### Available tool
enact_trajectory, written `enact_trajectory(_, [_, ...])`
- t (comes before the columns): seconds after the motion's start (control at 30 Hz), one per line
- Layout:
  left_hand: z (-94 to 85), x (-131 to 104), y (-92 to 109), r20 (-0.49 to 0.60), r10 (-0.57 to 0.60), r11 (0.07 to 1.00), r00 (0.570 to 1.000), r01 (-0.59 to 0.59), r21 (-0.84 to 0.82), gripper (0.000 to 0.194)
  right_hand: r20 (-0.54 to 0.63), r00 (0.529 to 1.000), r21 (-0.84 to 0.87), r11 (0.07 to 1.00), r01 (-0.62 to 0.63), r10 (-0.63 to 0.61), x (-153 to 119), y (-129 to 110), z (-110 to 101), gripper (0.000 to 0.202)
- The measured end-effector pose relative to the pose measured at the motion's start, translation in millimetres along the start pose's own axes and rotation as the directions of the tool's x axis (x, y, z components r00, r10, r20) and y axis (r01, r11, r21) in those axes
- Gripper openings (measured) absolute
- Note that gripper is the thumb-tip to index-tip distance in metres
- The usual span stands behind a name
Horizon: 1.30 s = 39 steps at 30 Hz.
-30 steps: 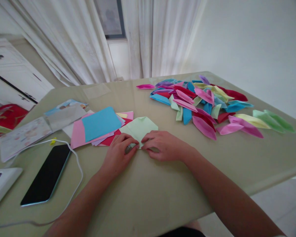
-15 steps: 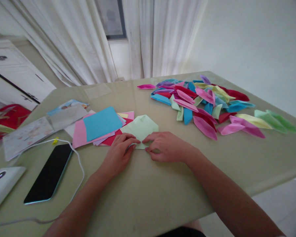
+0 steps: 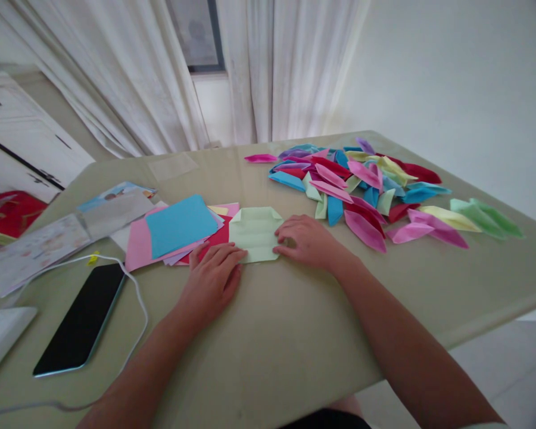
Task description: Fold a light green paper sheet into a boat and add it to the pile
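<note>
Landmark: a pale green sheet (image 3: 258,234) of paper, lying on the bench (image 3: 290,339) between the two hands, its far corners folded in and faint creases across it.
Left hand: the left hand (image 3: 215,273) lies at the sheet's near left corner, fingertips touching it; whether its grip is clenched on the paper or released, I cannot tell.
Right hand: the right hand (image 3: 307,241) is at the sheet's right edge, grip released, with thumb and forefinger apart and fingertips touching the paper.
Left of the sheet: an overlapping stack of papers, with a blue sheet (image 3: 181,225) on top, pink paper (image 3: 137,243) under it and red paper (image 3: 218,238) nearest the landmark.
Farther left and nearer the wearer: a dark-screened phone (image 3: 81,319), with a white cable (image 3: 143,301) curving around it.
Right of the sheet and farther back: a loose pile of folded papers (image 3: 333,189) in pink, red, blue, green, yellow and purple.
</note>
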<state>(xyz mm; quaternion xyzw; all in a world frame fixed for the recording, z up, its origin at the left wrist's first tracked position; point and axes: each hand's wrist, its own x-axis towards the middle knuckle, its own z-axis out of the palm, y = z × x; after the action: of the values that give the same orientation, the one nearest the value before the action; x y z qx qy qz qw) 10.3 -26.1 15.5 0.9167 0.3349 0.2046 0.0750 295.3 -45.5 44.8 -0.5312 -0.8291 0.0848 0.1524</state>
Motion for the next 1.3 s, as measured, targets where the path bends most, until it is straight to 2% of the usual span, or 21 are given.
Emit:
enact_trajectory(0.1, [-3.2, 0, 4, 0.053, 0.056, 0.994, 0.997, -0.050, -0.098, 0.022, -0.043, 0.999, -0.065, 0.998, -0.015, 0.012, 1, 5, 3, 0.017])
enact_trajectory(0.2, [-6.3, -1, 12, 0.104, 0.173, 0.971, 0.979, -0.152, -0.186, 0.022, -0.126, 0.990, -0.106, 0.992, -0.070, 0.056, 1, 8, 6, 0.020])
enact_trajectory(0.3, [-9.7, -2, 19, 0.043, 0.282, 0.936, 0.958, -0.265, -0.233, 0.026, -0.137, 0.985, -0.118, 0.986, -0.121, 0.104, 3, 7, 10, 0.015])
enact_trajectory(0.37, [-11.3, -2, 20, -0.063, 0.256, 0.938, 0.964, -0.264, -0.223, 0.028, -0.110, 0.988, -0.085, 0.989, -0.120, 0.110, 5, 4, 13, 0.011])
enact_trajectory(0.43, [-11.3, -1, 17, -0.109, 0.194, 0.957, 0.975, -0.212, -0.198, 0.029, -0.090, 0.992, -0.019, 0.996, -0.087, 0.085, 7, 2, 17, 0.013])
enact_trajectory(0.6, [-4.4, 1, 5, 0.056, 0.068, 0.987, 0.996, -0.059, -0.151, 0.032, -0.082, 0.996, 0.102, 0.994, 0.028, -0.020, 7, -6, 23, 0.029])
enact_trajectory(0.77, [0.7, 1, -3, 0.073, 0.011, 0.976, 0.997, 0.005, -0.216, 0.031, -0.085, 0.993, 0.176, 0.979, 0.102, -0.088, 4, -14, 17, 0.041])
enact_trajectory(0.97, [4.2, -1, -7, 0.069, -0.040, 0.997, 0.997, 0.044, -0.068, 0.030, -0.072, 0.972, 0.224, 0.946, 0.235, -0.224, 3, -20, 13, 0.013])
enact_trajectory(1.17, [1.8, -1, -3, 0.066, -0.048, 0.997, 0.997, 0.052, -0.060, 0.033, -0.012, 0.958, 0.259, 0.924, 0.281, -0.287, 5, -26, 19, 0.011])
enact_trajectory(1.3, [-2.0, -1, 0, 0.090, -0.039, 0.997, 0.995, 0.045, -0.067, 0.036, -0.004, 0.975, 0.313, 0.926, 0.212, -0.222, 8, -30, 24, 0.012])
